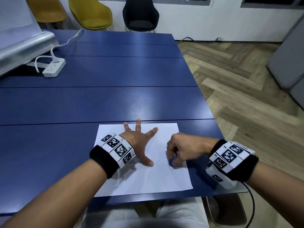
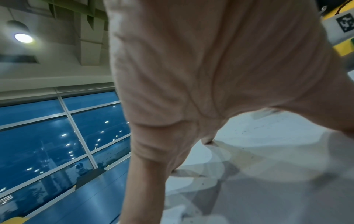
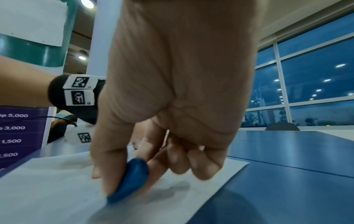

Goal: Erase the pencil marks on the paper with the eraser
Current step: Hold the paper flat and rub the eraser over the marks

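Observation:
A white sheet of paper (image 1: 148,178) lies near the front edge of the blue table (image 1: 98,104). My left hand (image 1: 139,142) is spread flat on the sheet's upper left part, fingers straight and splayed. My right hand (image 1: 179,152) pinches a blue eraser (image 1: 171,162) between thumb and fingers and presses its tip onto the paper near the right edge. In the right wrist view the eraser (image 3: 132,180) touches the paper (image 3: 57,189) beside faint grey smudges (image 3: 172,191). Small dark crumbs (image 1: 159,160) dot the sheet between the hands. In the left wrist view the palm (image 2: 191,75) fills the frame above the paper (image 2: 268,151).
A white power strip (image 1: 53,67) with a cable sits at the table's far left, next to a silvery device (image 1: 24,45). Yellow chairs (image 1: 92,12) and a black chair (image 1: 141,14) stand beyond the table. The table's right edge (image 1: 210,112) borders wooden floor.

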A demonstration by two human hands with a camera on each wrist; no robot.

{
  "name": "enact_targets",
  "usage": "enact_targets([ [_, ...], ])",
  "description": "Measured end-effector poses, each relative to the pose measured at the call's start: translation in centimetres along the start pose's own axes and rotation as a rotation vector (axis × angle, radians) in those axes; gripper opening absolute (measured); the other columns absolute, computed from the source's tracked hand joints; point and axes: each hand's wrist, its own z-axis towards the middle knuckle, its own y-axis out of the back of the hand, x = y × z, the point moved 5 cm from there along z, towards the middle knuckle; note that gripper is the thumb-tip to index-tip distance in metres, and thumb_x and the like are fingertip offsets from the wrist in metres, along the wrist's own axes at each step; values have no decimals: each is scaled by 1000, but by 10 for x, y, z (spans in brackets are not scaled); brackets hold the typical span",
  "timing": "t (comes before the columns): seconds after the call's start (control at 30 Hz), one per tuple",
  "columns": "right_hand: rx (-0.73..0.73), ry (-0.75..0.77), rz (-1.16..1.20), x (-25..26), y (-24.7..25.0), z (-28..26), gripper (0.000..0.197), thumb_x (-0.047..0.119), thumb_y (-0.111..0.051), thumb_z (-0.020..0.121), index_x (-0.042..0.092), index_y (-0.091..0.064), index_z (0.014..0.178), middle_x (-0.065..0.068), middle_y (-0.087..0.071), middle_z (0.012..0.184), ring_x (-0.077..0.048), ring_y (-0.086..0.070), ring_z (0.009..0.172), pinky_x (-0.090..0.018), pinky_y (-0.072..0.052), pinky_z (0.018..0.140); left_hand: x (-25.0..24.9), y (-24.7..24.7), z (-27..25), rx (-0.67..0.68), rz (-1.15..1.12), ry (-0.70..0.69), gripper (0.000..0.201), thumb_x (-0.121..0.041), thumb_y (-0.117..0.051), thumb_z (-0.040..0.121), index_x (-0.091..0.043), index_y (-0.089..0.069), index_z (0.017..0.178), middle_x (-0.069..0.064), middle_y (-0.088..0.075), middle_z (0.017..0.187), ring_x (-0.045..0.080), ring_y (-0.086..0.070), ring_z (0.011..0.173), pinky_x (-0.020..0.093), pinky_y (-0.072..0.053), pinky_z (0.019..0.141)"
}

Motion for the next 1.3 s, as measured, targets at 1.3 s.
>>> enact_targets([
  [1.3,-321,4,-8,-10,48,34,10,14,-75,77,7,-73,84,-2,-70,79,-5,-53,61,-21,-43,60,-25,-14,-15,-120,44,-59,143,-76,-78,55,-36,19,153,-1,27,161,36,10,149,69,-34,103],
])
